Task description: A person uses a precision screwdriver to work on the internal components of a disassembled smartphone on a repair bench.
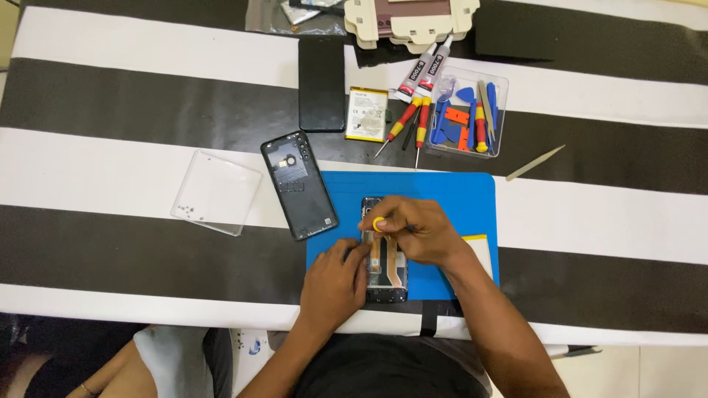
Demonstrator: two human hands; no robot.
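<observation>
- Your left hand (333, 284) rests flat, fingers together, steadying one opened phone (385, 254) on the blue mat (450, 199).
- Your right hand (417, 230) has its fingers clamped on one yellow-capped tool (379, 224) above that phone.
- One back cover (299, 184) lies just left of the mat.
- Two glue tubes (422, 70), two red-and-yellow screwdrivers (409, 121) and one battery (367, 113) lie farther up the desk (110, 96).

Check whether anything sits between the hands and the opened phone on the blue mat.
Nothing visible does. The left hand rests against the opened phone at its left edge, and the right hand lies over its upper half, holding a yellow-capped tool to it.
</observation>
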